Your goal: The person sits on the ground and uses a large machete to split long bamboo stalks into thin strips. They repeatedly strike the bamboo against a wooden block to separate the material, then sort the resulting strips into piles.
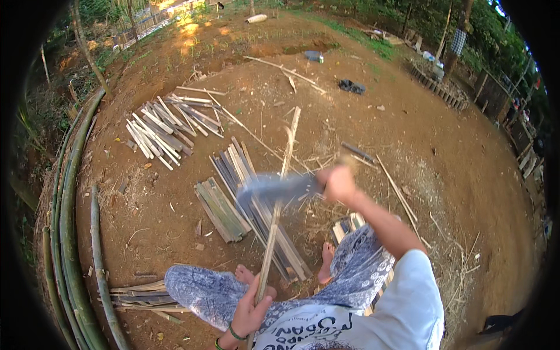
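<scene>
My left hand (251, 314) is closed around the lower end of a long bamboo strip (290, 137), which slants up and away from my lap. In my right hand (339, 184) is a machete (269, 189), its wide blade smeared by motion and pointing left across the strip. Whether the blade touches the strip, I cannot tell. A curled shaving stands off the strip's upper part. Under the blade lies a bundle of split bamboo slats (286, 245), beside a shorter greenish stack (221, 210).
Another pile of slats (169, 125) lies farther left. Long green bamboo poles (69, 227) run along the left side. More strips (143, 296) lie by my left knee. Shavings litter the brown soil, and a black plastic bag (352, 87) sits farther off.
</scene>
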`<state>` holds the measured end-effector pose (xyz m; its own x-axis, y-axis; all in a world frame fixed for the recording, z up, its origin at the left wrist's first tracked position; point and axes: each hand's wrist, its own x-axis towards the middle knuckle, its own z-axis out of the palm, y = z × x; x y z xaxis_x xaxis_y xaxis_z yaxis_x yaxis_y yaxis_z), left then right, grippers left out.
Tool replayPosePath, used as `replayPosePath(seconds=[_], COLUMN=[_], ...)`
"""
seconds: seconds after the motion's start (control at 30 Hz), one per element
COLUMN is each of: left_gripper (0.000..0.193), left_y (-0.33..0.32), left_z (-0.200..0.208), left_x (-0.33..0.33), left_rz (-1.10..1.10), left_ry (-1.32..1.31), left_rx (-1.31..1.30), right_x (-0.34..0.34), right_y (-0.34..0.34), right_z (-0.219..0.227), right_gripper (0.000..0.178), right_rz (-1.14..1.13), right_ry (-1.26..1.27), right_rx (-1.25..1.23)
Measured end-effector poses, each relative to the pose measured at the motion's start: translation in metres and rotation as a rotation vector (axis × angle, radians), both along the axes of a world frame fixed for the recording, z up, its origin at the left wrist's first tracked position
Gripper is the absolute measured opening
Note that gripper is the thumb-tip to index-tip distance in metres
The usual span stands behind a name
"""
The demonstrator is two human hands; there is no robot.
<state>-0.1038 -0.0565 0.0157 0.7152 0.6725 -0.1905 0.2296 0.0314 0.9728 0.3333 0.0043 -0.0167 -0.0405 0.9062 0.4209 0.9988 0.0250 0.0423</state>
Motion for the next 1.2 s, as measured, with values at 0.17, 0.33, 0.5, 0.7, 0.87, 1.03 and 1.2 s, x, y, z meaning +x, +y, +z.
replayPosePath(seconds=[0.17, 0.33, 0.5, 0.7, 0.87, 1.03, 1.2], left_gripper=[0.066, 0.065, 0.066, 0.056, 0.046, 0.043, 0.039], left_y=[-0.002, -0.005, -0.023, -0.017, 0.003, 0.025, 0.051], left_z=[-0.025, -0.027, -0.029, -0.047, -0.038, -0.019, -0.019], left_x=[-0.009, -0.024, -0.047, -0.049, -0.032, 0.009, 0.044], left_rz=[0.023, -0.062, -0.011, 0.0, -0.067, 0.026, -0.093], left_ry=[-0.035, 0.036, 0.09, -0.135, -0.209, -0.248, -0.337], left_rx=[-0.265, -0.103, -0.444, -0.686, -0.736, -0.687, -0.726], right_x=[0.025, 0.046, 0.099, 0.063, 0.036, -0.019, -0.085], right_y=[0.024, 0.005, 0.042, 0.036, 0.021, -0.007, -0.038], right_z=[0.018, -0.035, 0.01, 0.004, 0.001, 0.016, -0.005], right_gripper=[0.016, 0.011, 0.028, 0.035, 0.03, 0.033, 0.019], right_rz=[-0.306, -0.001, -0.661, -0.568, -0.401, -0.33, -0.138], right_ry=[0.157, -0.007, 0.212, 0.707, 1.044, 1.034, 0.716], right_rx=[-0.112, -0.039, -0.143, 0.137, 0.322, 0.239, 0.144])
